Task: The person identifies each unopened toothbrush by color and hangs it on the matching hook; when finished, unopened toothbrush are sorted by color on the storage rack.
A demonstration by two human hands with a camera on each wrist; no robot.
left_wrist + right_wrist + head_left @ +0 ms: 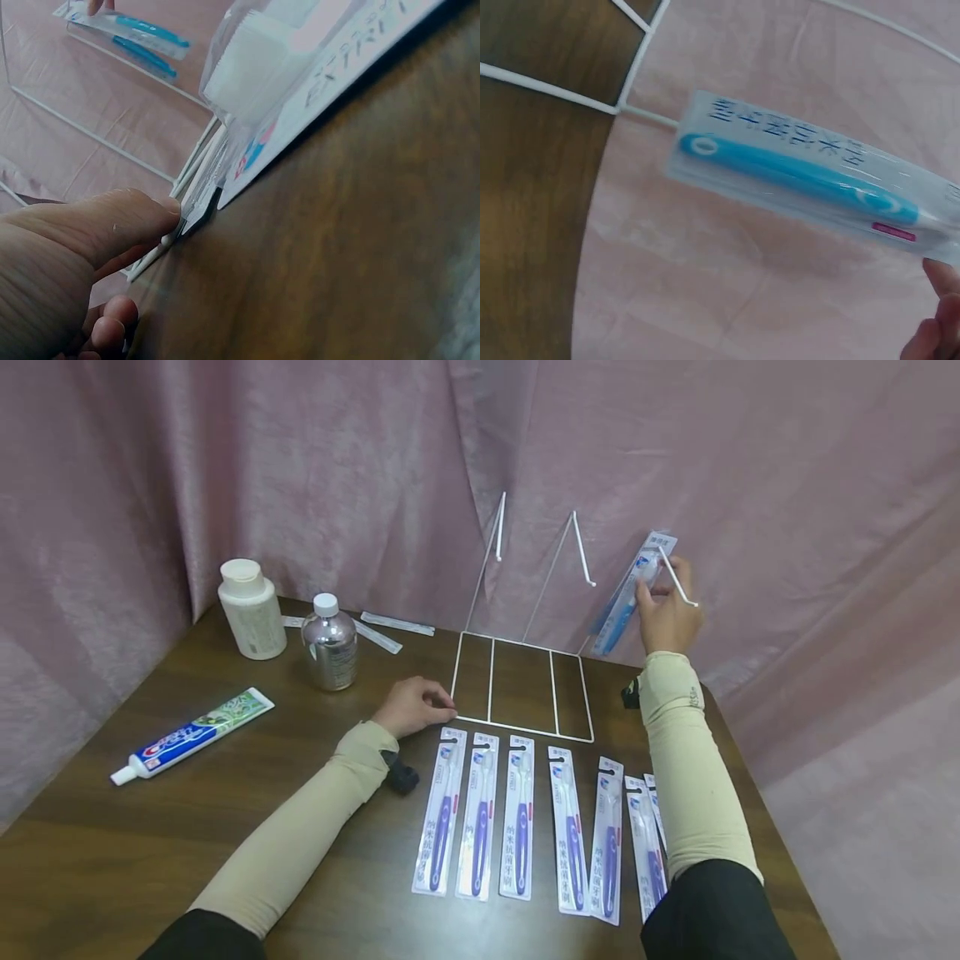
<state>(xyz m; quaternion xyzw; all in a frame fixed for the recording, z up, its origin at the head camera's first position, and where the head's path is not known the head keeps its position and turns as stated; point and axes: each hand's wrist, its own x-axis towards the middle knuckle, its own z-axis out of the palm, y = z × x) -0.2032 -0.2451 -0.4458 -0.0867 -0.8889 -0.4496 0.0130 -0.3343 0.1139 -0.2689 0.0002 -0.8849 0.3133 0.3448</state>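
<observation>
My right hand [669,610] holds a packaged blue toothbrush [626,602] by its upper part, at the right-hand hook of a white wire rack [522,727]. That pack [795,176] slants along the rack's right upright in the right wrist view. Two blue handles show there in the left wrist view, one behind the other. With thumb and finger, my left hand [416,706] pinches the rack's front left corner, beside the nearest packs. Several packaged purple toothbrushes [517,818] lie in a row in front of the rack; my right sleeve partly covers the rightmost ones.
At the left stand a white bottle [252,614] and a clear bottle with a white cap [330,647]. A toothpaste tube [195,735] lies nearer on the table. Thin strips [397,624] lie behind the bottles, and a pink curtain [360,485] hangs behind the table.
</observation>
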